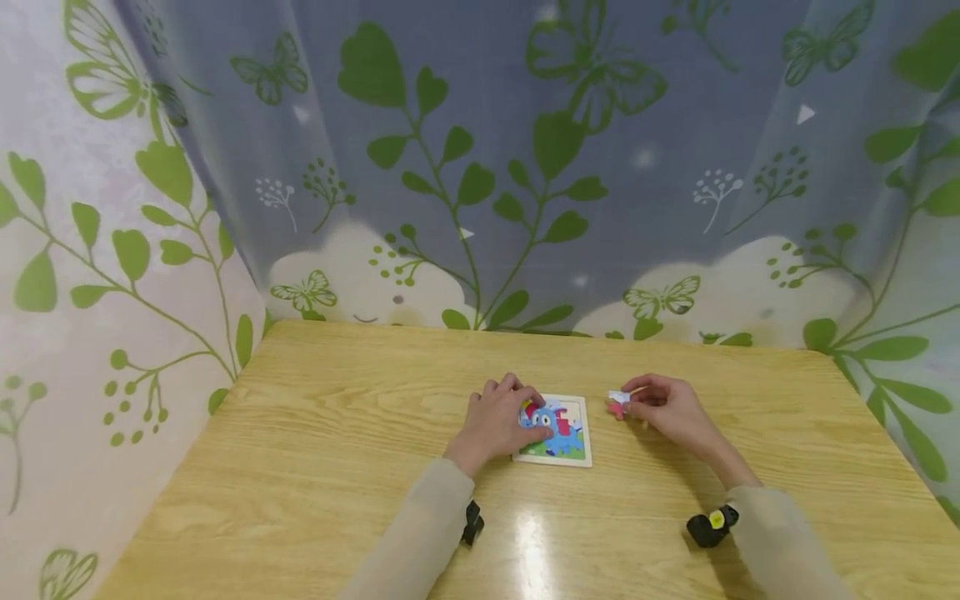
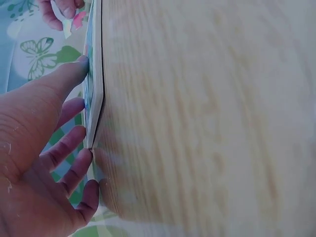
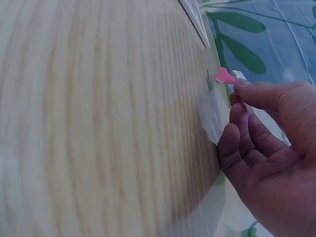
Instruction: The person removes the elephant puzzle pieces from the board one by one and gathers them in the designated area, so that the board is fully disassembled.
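Note:
A small square jigsaw puzzle board (image 1: 573, 454) with a pale frame lies on the wooden table, showing a blue cartoon animal with red patches. My left hand (image 1: 495, 421) rests over its left side, the thumb (image 2: 74, 74) and forefinger touching the picture and the other fingers loosely bent near the edge. To the right of the board, my right hand (image 1: 675, 417) pinches a puzzle piece (image 3: 226, 76), pink and whitish, between thumb and fingertips just above the table. The fingertips cover part of the piece.
The wooden table (image 1: 337, 433) extends around both hands. Behind it hangs a blue-grey curtain (image 1: 480, 167) printed with leaves and butterflies, and similar patterned cloth (image 1: 90, 250) lines the left side. A black wrist device (image 1: 708, 527) sits by the right sleeve.

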